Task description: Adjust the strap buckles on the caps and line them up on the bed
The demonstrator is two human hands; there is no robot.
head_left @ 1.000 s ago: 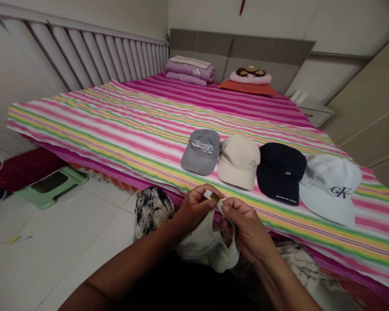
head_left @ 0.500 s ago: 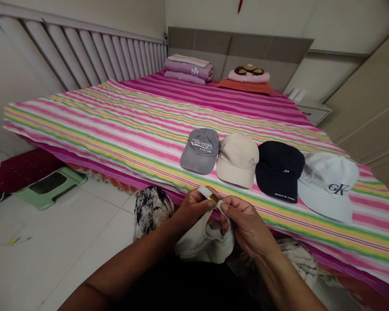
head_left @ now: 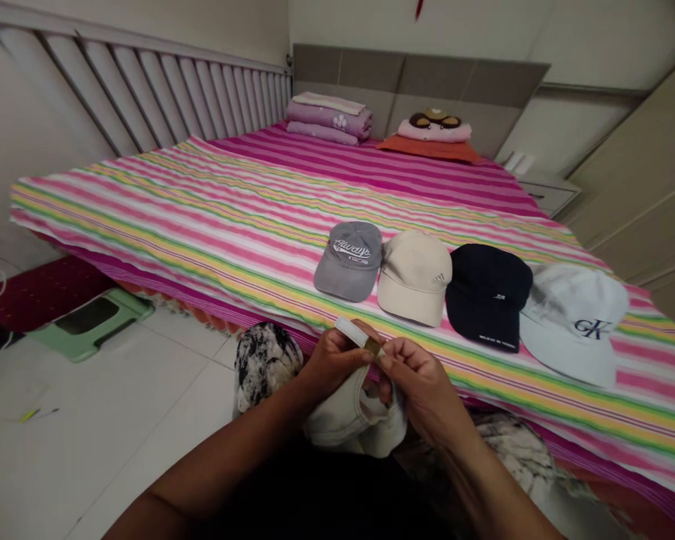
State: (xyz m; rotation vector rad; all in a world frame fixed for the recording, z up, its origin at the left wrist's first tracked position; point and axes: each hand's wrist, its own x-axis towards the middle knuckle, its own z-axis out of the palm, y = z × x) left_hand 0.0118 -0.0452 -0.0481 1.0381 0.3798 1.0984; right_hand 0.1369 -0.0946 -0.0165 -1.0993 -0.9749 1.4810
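A pale baseball cap (head_left: 337, 416) rests in my lap, its back opening facing up. My left hand (head_left: 331, 365) pinches the cap's strap by a brass-coloured buckle (head_left: 372, 346), and a whitish strap end (head_left: 349, 331) sticks out past the fingers. On the buckle's other side, my right hand (head_left: 419, 375) grips the strap between thumb and fingers. Beyond the hands, a grey cap (head_left: 349, 262), a beige cap (head_left: 415, 277), a black cap (head_left: 488, 296) and a white cap (head_left: 579, 322) lie in a row along the bed's near edge.
The bed (head_left: 202, 217) has a striped cover. Folded purple bedding (head_left: 329, 124) and a pink pile on orange cloth (head_left: 433, 142) sit near the headboard (head_left: 365, 79). A green stool (head_left: 95, 326) stands on the tiled floor to the left.
More of the whitish strap end now sticks out past the buckle, up and to the left. Both hands keep their hold on the cap, and the row of caps is unmoved.
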